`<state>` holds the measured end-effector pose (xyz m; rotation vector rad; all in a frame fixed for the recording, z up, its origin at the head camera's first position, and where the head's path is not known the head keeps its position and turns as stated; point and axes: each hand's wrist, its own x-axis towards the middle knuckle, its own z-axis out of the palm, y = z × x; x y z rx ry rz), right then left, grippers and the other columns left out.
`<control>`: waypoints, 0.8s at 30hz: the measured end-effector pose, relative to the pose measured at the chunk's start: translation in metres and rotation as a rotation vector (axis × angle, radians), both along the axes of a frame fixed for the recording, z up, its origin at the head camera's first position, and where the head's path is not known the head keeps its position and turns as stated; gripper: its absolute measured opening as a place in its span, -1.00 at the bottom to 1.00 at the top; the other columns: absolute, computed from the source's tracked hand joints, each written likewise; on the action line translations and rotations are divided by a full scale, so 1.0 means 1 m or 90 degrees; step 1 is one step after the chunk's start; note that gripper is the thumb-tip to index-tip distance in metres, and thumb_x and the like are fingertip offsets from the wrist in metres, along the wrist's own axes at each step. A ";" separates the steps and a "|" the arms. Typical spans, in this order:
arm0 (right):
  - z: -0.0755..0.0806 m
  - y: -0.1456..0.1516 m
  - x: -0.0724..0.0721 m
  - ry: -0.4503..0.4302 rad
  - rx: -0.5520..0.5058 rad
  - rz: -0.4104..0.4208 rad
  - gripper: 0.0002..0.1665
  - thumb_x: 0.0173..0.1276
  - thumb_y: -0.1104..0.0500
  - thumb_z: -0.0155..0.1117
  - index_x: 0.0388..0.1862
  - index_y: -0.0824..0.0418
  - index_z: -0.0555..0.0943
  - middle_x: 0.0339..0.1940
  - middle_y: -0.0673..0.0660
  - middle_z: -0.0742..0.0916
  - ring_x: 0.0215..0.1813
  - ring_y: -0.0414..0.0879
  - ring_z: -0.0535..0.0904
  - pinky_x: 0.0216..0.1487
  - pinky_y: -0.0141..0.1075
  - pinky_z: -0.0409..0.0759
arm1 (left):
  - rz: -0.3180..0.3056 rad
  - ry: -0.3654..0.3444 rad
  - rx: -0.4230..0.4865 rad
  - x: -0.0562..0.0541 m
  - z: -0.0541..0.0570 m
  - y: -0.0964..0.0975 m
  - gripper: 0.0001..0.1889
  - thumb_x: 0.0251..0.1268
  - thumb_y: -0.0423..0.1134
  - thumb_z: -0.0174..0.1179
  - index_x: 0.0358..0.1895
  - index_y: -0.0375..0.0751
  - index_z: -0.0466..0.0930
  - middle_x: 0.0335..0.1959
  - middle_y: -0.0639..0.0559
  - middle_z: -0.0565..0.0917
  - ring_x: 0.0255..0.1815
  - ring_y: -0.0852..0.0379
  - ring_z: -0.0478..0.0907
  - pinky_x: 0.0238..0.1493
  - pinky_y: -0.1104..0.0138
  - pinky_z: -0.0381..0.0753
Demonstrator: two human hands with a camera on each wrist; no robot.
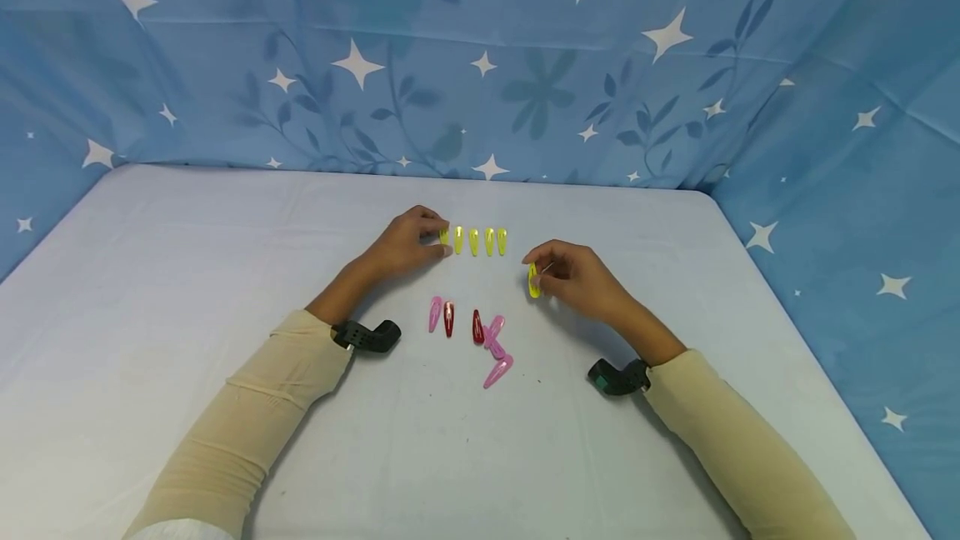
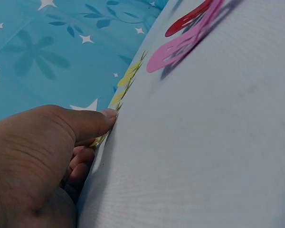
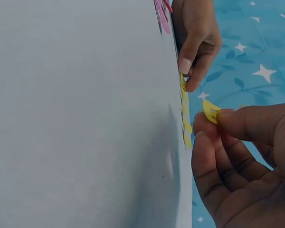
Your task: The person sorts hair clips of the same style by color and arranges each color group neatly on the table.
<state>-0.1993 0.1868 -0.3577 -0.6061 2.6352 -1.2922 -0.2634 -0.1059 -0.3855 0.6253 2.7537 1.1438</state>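
A row of several yellow snap hair clips (image 1: 473, 242) lies side by side on the white table. At the row's left end my left hand (image 1: 411, 242) pinches the last yellow hair clip (image 1: 444, 236), its thumb at the near end and fingers at the far end. My right hand (image 1: 572, 277) holds another yellow hair clip (image 1: 534, 281) between thumb and fingers, right of the row and a little nearer to me. In the right wrist view that clip (image 3: 211, 111) shows partly, its lower part covered by the thumb.
Closer to me lie a pink clip (image 1: 435, 314) beside a red clip (image 1: 448, 318). To their right are a second red clip (image 1: 477, 327), overlapping pink clips (image 1: 493, 343) and a separate pink clip (image 1: 498, 371). A blue star-patterned curtain (image 1: 480, 107) hangs behind the table.
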 end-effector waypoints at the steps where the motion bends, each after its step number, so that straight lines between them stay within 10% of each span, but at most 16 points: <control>1: 0.000 0.000 -0.001 -0.001 -0.003 -0.001 -0.66 0.33 0.44 0.20 0.07 0.32 0.61 -0.19 0.21 0.66 -0.29 -0.02 0.60 -0.28 -0.36 0.59 | 0.000 -0.001 -0.001 0.000 0.000 0.000 -0.47 0.30 -0.24 0.29 0.30 -0.36 0.49 0.22 -0.24 0.46 0.24 -0.13 0.44 0.31 0.05 0.42; 24: -0.003 -0.016 -0.039 -0.007 -0.026 -0.069 -0.72 0.34 0.39 0.23 0.03 0.37 0.61 -0.13 0.23 0.68 -0.16 -0.02 0.57 -0.19 -0.40 0.52 | -0.005 -0.006 -0.003 0.002 0.001 -0.001 -0.45 0.32 -0.23 0.28 0.34 -0.35 0.46 0.25 -0.25 0.44 0.28 -0.15 0.42 0.34 0.03 0.40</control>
